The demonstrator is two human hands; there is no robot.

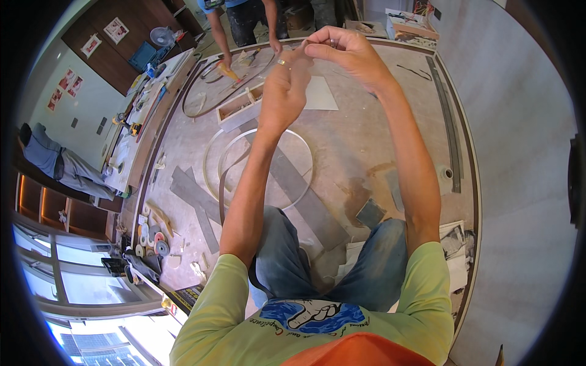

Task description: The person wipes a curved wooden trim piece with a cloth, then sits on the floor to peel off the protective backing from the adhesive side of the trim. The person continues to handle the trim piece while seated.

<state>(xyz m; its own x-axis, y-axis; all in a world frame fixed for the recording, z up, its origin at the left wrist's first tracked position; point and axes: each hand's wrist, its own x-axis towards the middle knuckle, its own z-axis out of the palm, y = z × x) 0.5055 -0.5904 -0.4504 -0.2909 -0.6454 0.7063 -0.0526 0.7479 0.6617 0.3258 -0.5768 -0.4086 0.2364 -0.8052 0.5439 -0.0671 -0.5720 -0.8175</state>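
Observation:
Both arms reach up and away from me, the hands meeting high in the view. My left hand (289,85) is closed, its fingers bunched toward the other hand and blurred. On my right hand (345,50), thumb and index finger are pinched together beside the left fingertips. Whatever lies between the fingers is too small or hidden to make out. Below my hands are a pale thin hoop-shaped strip (312,160), a narrow brown strip (222,186) curving beside my left forearm, and grey flat boards (293,177). A white sheet (321,95) lies under my right wrist.
A person (244,21) bends at the far side, one hand near a yellow object (228,71). An open wooden box (239,111) stands ahead. Sanding-disc-like rolls (160,244) lie left, a cluttered bench (137,116) beyond. Another person (61,161) stands far left. A dark square plate (370,213) lies near my knee.

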